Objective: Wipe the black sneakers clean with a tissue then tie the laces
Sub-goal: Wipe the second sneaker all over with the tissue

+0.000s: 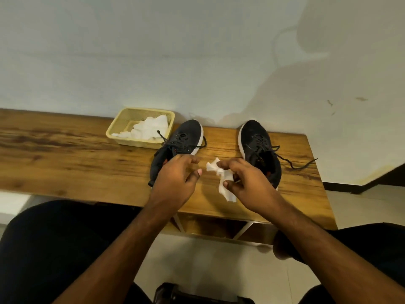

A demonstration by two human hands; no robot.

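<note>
Two black sneakers with white soles stand on the wooden bench (65, 150), toes toward the wall. The left sneaker (186, 137) and the right sneaker (256, 139) both have loose, untied laces. My right hand (247, 183) pinches a crumpled white tissue (223, 183) between thumb and fingers, in the gap between the shoes. My left hand (175, 178) hovers over the heel of the left sneaker with relaxed fingers and holds nothing.
A yellow plastic basket (118, 128) with more white tissues (151, 128) sits left of the left sneaker, against the white wall. The bench's right end is near the right sneaker. My knees are below the bench's front edge.
</note>
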